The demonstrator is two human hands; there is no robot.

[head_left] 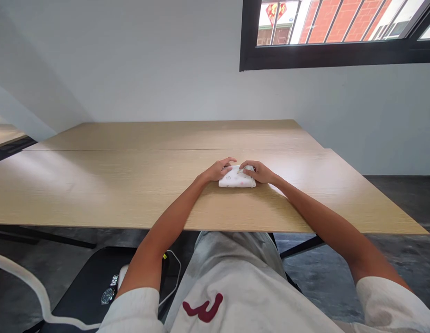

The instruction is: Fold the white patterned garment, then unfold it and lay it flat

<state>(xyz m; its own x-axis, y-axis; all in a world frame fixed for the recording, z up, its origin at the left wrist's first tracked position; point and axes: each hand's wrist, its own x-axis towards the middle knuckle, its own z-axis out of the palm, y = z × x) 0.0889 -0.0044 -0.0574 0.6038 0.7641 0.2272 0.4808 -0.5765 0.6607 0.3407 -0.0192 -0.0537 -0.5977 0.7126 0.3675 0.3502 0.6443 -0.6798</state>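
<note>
A small white cloth (236,180) with a faint printed pattern lies folded into a compact rectangle on the wooden table (132,185), near its front edge. My left hand (218,170) rests on the cloth's left end, fingers curled over its top. On the right end sits my right hand (261,172), its fingertips pinching the upper edge of the fold. Both forearms reach forward over the table's front edge.
A second wooden table (173,134) butts against the far side, with a grey wall behind. A black-framed window (336,51) is at the upper right. Below the table on the left are a black stool (86,286), a white cable (31,286) and small devices.
</note>
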